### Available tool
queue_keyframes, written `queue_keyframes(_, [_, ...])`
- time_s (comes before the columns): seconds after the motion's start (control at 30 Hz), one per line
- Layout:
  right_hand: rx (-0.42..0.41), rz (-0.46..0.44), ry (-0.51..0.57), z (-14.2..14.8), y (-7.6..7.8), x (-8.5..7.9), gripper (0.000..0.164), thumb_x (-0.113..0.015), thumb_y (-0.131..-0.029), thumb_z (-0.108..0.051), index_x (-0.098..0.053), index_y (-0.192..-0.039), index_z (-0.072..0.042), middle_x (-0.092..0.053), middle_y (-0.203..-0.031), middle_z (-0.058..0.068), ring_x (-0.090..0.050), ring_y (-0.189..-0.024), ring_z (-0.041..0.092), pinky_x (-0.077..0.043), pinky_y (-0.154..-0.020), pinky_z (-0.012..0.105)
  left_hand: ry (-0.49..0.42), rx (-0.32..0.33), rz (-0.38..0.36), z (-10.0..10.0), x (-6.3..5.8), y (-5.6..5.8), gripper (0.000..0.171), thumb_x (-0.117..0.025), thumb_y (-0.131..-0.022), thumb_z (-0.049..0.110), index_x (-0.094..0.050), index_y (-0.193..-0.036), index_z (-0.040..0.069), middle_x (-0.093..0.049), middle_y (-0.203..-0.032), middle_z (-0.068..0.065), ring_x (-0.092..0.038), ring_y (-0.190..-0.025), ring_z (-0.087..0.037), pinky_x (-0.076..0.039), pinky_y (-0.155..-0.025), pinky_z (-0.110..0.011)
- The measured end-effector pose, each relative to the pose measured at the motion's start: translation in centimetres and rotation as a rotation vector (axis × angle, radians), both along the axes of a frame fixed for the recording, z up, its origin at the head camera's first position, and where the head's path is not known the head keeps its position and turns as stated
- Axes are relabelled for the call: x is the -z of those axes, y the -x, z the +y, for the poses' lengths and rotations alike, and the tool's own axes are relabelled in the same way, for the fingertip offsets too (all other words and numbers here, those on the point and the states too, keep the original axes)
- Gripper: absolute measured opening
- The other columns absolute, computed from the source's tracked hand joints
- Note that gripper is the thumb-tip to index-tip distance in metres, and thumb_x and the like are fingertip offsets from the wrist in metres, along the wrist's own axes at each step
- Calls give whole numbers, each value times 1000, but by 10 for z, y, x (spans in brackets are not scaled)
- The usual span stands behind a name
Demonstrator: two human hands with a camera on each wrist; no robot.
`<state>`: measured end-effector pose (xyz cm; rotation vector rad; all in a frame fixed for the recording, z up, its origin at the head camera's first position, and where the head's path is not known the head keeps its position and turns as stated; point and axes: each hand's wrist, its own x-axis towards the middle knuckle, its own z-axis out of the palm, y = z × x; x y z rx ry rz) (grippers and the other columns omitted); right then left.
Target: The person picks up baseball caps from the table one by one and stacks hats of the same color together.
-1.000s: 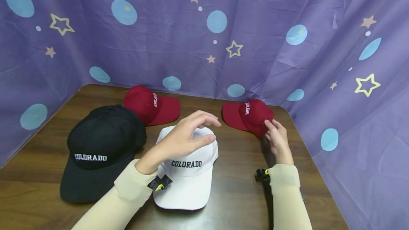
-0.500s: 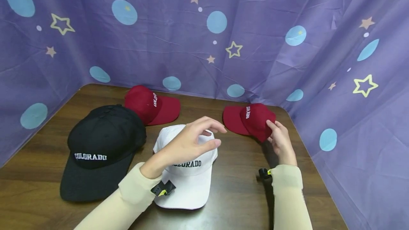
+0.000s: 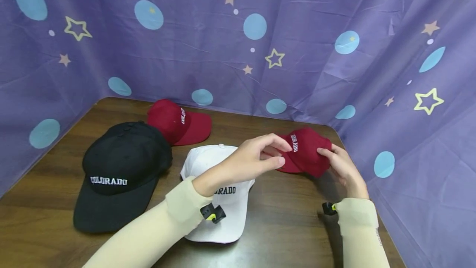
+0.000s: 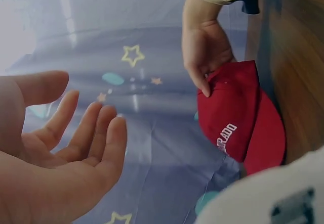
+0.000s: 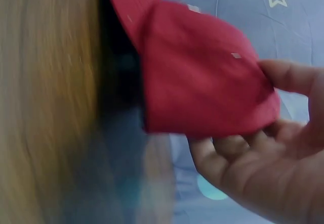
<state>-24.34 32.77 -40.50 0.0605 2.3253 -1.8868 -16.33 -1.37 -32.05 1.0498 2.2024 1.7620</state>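
My right hand (image 3: 346, 171) pinches the back of a red baseball cap (image 3: 311, 152), thumb on the outside and fingers under the rim. In the right wrist view the cap's rear edge (image 5: 202, 130) is raised off the table, with dark shadow below. Whether its brim touches the wood I cannot tell. My left hand (image 3: 250, 158) hovers over a white cap (image 3: 224, 222), holding nothing, its fingers loosely bent and thumb apart. From the head it overlaps the red cap's brim; the left wrist view shows this hand (image 4: 71, 158) apart from that cap (image 4: 233, 110).
At the left stands a black cap (image 3: 120, 156) lettered COLORADO. Behind it, a second red cap (image 3: 167, 121) points its brim right. The brown wooden table (image 3: 275, 226) is bordered by a purple curtain (image 3: 208, 53) with stars and dots, close on the right.
The right hand has drawn the red cap toward me and somewhat right, lifting its back. My left hand has shifted right, from over the white cap toward the red cap. The other caps stay put.
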Motion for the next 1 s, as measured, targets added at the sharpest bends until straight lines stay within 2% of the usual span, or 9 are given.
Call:
queue_keyframes(0.1, [-72, 13, -80, 13, -6, -5, 20, -62, -107, -19, -61, -121, -4, -72, -91, -9, -64, -74, 5, -55, -69, 22, 7, 9, -18, 15, -5, 5, 30, -67, -102, 7, -66, -132, 8, -69, -129, -2, -68, -111, -9, -54, -101, -24])
queue_keyframes(0.2, [-143, 32, -149, 24, -12, -10, 23, -61, -106, -16, -61, -123, 0, -72, -93, -9, -66, -76, 6, -55, -70, 24, 41, 15, -29, 29, -7, 10, 31, -66, -102, 7, -66, -134, 9, -69, -130, -2, -68, -111, -7, -53, -102, -22])
queue_keyframes(0.3, [-219, 53, -163, 32, -17, -13, 29, -57, -106, -9, -57, -129, 8, -73, -98, -6, -70, -90, 9, -58, -81, 26, 75, 6, -40, 40, -7, 15, 32, -68, -102, 9, -65, -134, 11, -69, -131, -2, -69, -111, -7, -53, -100, -20])
queue_keyframes(0.37, [-256, 60, -173, 35, -20, -16, 30, -56, -105, -6, -55, -129, 12, -73, -99, -5, -71, -91, 11, -59, -82, 27, 99, -10, -52, 47, -6, 20, 33, -68, -102, 10, -65, -135, 12, -69, -132, -3, -69, -111, -8, -53, -97, -20])
queue_keyframes(0.53, [-368, 72, -227, 42, -23, -25, 30, -53, -101, 0, -56, -127, 14, -72, -102, -3, -70, -94, 12, -57, -84, 27, 179, -58, -101, 62, 4, 32, 36, -69, -102, 12, -64, -138, 12, -68, -137, -9, -70, -114, -12, -53, -94, -22])
queue_keyframes(0.7, [-465, 92, -272, 45, -23, -35, 28, -53, -95, 4, -63, -120, 11, -72, -99, -2, -67, -93, 12, -53, -85, 25, 288, -90, -111, 73, 18, 45, 42, -68, -102, 16, -61, -143, 11, -65, -145, -8, -64, -130, -17, -48, -107, -24])
queue_keyframes(0.83, [-539, 94, -283, 45, -21, -39, 23, -50, -92, 7, -67, -108, 6, -72, -91, -3, -66, -85, 14, -53, -82, 26, 393, -81, -112, 78, 28, 52, 47, -67, -103, 20, -58, -147, 8, -61, -151, -8, -55, -142, -20, -43, -115, -26])
queue_keyframes(1.0, [-599, 85, -299, 43, -18, -41, 24, -49, -90, 9, -69, -101, 1, -70, -87, -4, -64, -80, 14, -54, -78, 29, 486, -39, -173, 80, 40, 59, 53, -67, -104, 28, -53, -152, 9, -57, -156, -7, -50, -146, -18, -40, -118, -28])
